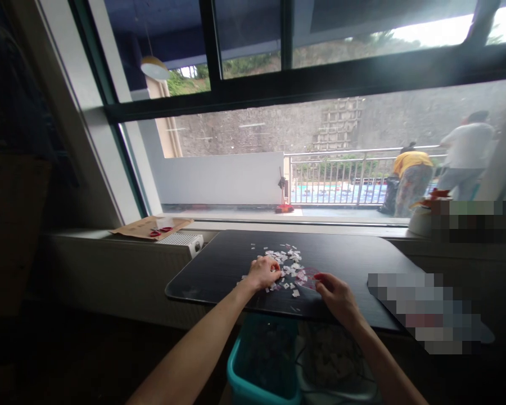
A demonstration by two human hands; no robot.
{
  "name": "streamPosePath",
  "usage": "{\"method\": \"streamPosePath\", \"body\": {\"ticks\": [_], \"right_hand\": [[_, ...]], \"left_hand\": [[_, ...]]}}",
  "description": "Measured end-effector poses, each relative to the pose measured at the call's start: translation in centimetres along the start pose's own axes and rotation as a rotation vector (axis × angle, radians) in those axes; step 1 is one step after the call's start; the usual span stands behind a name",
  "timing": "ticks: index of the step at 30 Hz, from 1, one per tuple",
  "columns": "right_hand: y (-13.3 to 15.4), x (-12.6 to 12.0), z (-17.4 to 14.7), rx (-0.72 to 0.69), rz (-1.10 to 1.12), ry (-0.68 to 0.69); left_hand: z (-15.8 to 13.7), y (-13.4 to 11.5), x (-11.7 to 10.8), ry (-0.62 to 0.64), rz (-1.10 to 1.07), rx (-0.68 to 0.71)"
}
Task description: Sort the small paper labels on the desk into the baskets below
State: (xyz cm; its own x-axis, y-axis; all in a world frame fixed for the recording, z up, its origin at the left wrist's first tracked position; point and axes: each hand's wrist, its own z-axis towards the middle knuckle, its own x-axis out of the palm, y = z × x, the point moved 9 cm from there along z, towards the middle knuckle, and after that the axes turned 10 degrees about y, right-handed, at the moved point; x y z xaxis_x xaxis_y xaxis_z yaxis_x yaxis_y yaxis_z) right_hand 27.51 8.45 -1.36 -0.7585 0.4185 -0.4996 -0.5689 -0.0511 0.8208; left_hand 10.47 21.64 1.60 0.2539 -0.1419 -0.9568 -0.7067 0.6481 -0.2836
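Cardboard sheet (149, 227) sits on the sill, then the left hand (263, 273) curled loosely over the paper scraps (287, 264) mid dark table (202, 281), right hand (337, 295) pinching a reddish clear disc (308, 278), teal bin (257, 360) below

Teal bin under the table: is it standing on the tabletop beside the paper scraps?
No. The teal bin sits below the dark table's near edge, between the forearms, while the small paper scraps lie on the tabletop.
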Motion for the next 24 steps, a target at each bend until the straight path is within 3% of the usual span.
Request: {"method": "streamPosePath", "body": {"ticks": [9,14,17,21,24], "right_hand": [[0.1,0.0,0.0,0.007,-0.017,0.0],[0.3,-0.2,-0.1,0.008,-0.033,-0.011],[0.3,-0.2,-0.1,0.005,-0.031,-0.012],[0.2,-0.2,-0.1,-0.001,-0.015,-0.015],[0.1,-0.2,-0.1,-0.003,0.001,-0.022]], "left_hand": [[0.0,0.9,-2.2,-0.029,-0.018,-0.009],[-0.4,-2.1,-0.7,0.088,0.035,0.151],[-0.4,-2.8,0.1,0.131,0.065,0.145],[-0.1,-2.8,-0.4,0.043,0.047,0.124],[-0.1,-2.1,-1.4,-0.003,-0.089,0.132]]}}
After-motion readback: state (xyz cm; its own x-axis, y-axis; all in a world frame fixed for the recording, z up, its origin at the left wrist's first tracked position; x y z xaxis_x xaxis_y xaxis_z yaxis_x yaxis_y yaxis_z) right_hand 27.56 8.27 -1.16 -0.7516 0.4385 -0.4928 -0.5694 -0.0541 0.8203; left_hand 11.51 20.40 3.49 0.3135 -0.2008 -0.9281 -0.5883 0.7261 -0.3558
